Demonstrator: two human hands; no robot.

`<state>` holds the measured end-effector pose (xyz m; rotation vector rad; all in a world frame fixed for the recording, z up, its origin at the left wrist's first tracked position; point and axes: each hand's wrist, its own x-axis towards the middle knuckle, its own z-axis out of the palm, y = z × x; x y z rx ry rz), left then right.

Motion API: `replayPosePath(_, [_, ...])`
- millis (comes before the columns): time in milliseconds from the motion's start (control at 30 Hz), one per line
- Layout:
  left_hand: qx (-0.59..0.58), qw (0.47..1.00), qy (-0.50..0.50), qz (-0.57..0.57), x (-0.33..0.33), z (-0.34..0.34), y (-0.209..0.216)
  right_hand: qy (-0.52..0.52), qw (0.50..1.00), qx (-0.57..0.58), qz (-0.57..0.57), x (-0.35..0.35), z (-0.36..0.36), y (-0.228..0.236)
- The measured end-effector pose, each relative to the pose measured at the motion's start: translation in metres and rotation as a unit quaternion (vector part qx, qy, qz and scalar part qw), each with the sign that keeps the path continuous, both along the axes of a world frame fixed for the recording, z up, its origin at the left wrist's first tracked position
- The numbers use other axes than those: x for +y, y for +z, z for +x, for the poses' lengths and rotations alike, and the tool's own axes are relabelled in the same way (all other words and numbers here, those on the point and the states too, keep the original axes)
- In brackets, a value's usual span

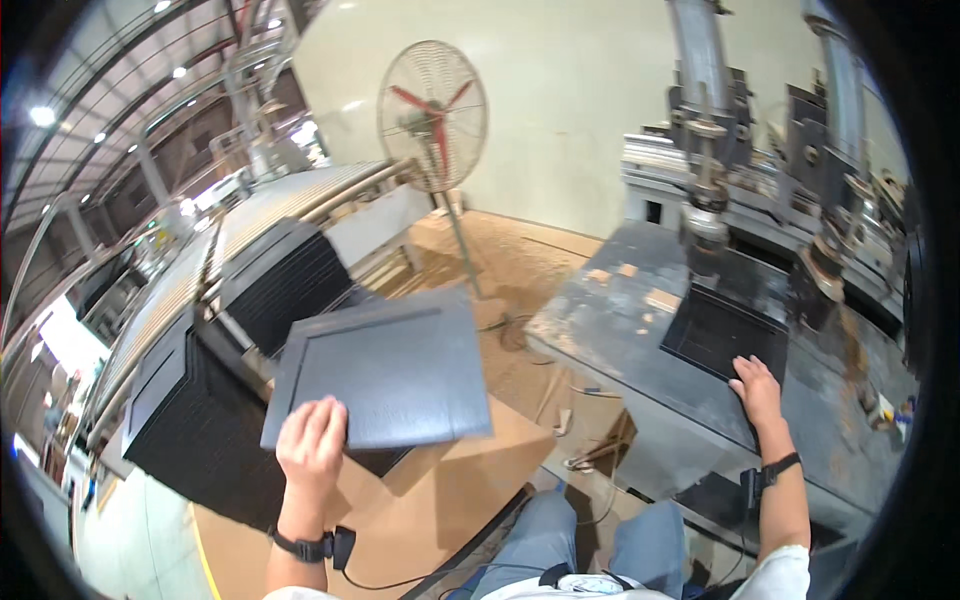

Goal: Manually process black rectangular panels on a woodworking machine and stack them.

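Observation:
My left hand (312, 440) is closed on the near edge of a dark grey panel-style cabinet door (390, 375) with a recessed groove. The door is held up, tilted, above a brown cardboard sheet (450, 480). My right hand (757, 390) lies with its fingers on the near edge of a black framed door panel (715, 325). That panel rests flat on a grey machine table (600, 320), below the drilling heads (707, 215). My right thumb is hard to make out.
Stacks of black door panels (285, 275) stand at left beside a roller conveyor (280, 200). A caged floor fan (433, 115) is behind them. Wood chips (660, 300) lie on the machine table, and sawdust (500, 240) covers the floor. Cables run near my legs.

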<state>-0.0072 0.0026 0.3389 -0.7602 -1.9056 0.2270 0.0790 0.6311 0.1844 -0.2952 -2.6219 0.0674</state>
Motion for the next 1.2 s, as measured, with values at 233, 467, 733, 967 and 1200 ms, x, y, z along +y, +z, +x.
replayPosePath(233, [-0.055,0.974,0.209,0.066,-0.060,-0.086,-0.030,-0.053,0.998,-0.024,0.008,-0.018,0.002,0.013])
replayPosePath(467, [-0.141,0.948,0.269,0.091,-0.065,-0.136,-0.070,-0.160,0.982,0.082,-0.063,-0.022,0.195,0.026])
replayPosePath(733, [-0.100,0.982,-0.032,0.155,0.070,-0.123,-0.086,-0.651,0.733,-0.194,0.034,-0.120,0.492,-0.065])
replayPosePath(967, [-0.305,0.845,-0.440,0.004,0.400,-0.061,-0.118,-0.563,0.825,0.008,0.047,-0.137,0.470,-0.021])
replayPosePath(1200, [-0.461,0.835,-0.286,-0.086,0.496,-0.063,-0.159,-0.362,0.921,0.124,0.068,-0.129,0.388,0.081])
